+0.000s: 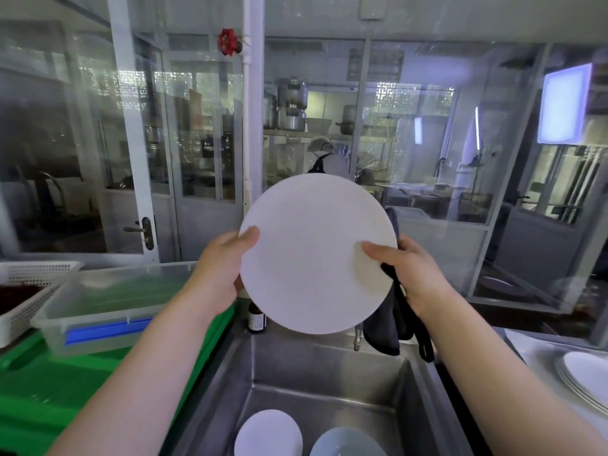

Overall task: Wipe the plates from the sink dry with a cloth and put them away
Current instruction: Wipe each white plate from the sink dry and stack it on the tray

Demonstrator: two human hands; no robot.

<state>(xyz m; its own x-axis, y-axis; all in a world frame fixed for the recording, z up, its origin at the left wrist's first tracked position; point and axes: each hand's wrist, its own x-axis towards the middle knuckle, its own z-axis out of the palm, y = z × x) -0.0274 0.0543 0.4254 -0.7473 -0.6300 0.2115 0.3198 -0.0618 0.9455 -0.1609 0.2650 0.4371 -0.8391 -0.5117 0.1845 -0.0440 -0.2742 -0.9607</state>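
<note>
Plate (316, 255), judged stiff, fragile and slippery if wet, is gripped at opposite rims by left hand (227, 261) and cloth-holding (388, 324) right hand (404, 268).

The white plate (317, 253) held up at mid-frame hides the fingers of both hands (227, 261) behind it; only the thumbs lie on its near face. The dark cloth (390, 320) is mostly covered by the plate and the right hand (409, 271). At the bottom edge, two plates in the sink (268, 432) are cut off. At the lower right, the plate stack (585, 378) runs out of frame. The small bottle (257, 319) shows a label too small to read. Behind the glass, a person (324, 156) is blurred by reflections.
</note>
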